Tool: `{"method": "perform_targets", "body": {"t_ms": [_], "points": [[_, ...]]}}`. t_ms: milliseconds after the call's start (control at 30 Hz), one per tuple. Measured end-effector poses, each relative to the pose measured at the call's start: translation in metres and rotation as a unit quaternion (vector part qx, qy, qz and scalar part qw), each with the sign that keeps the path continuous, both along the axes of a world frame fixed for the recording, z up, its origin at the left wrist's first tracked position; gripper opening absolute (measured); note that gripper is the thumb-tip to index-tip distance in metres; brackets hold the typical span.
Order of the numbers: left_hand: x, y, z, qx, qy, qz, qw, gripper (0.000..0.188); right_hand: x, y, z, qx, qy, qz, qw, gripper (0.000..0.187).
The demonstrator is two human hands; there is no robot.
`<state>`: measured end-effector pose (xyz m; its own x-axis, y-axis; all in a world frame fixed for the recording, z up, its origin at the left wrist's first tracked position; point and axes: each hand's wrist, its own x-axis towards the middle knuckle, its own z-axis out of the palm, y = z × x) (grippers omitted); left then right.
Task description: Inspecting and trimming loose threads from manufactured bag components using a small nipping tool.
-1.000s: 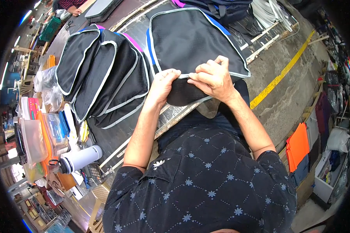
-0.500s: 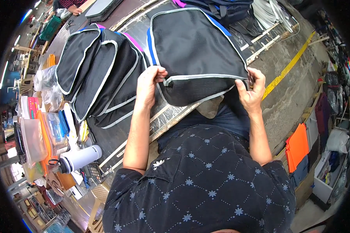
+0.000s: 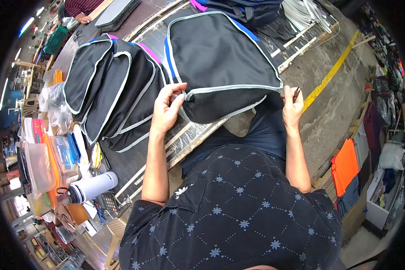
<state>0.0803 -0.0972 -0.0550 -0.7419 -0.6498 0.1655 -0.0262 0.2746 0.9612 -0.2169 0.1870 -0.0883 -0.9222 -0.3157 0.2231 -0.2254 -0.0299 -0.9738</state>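
A black fabric bag [image 3: 220,54] with grey-bound edges and a blue side strip lies on the table in front of me, its lower panel hanging over the near edge. At its near left corner, the fingers and thumb of my left hand [image 3: 167,110] pinch the grey binding. My right hand [image 3: 292,108] is just off the near right corner, closed around small dark thread snips [image 3: 296,93] whose tips poke up; the fingers hide most of them. Left of this bag, several similar black bags [image 3: 108,90] with grey binding lie overlapping.
A white bottle [image 3: 94,185] and a calculator [image 3: 109,201] are on the near left, beside plastic folders [image 3: 40,164]. Dark blue bags [image 3: 238,11] and a bundle of white strips [image 3: 299,18] lie at the back. Another person's hand [image 3: 83,19] rests at the far left.
My right hand has come away from the bag's right corner, with the snips now showing. My left hand has shifted slightly left and down, still at the left corner.
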Motion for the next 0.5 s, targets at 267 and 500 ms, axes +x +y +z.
{"method": "perform_targets", "body": {"t_ms": [267, 500], "points": [[-0.022, -0.016, 0.033, -0.384, -0.116, -0.09, 0.912, 0.02, 0.055, -0.005, 0.005, 0.06, 0.028, 0.174, 0.983, 0.038], [-0.034, -0.015, 0.087, -0.414, -0.095, -0.076, 0.902, 0.016, 0.049, -0.023, 0.024, 0.085, 0.132, 0.218, 0.963, 0.046]]}}
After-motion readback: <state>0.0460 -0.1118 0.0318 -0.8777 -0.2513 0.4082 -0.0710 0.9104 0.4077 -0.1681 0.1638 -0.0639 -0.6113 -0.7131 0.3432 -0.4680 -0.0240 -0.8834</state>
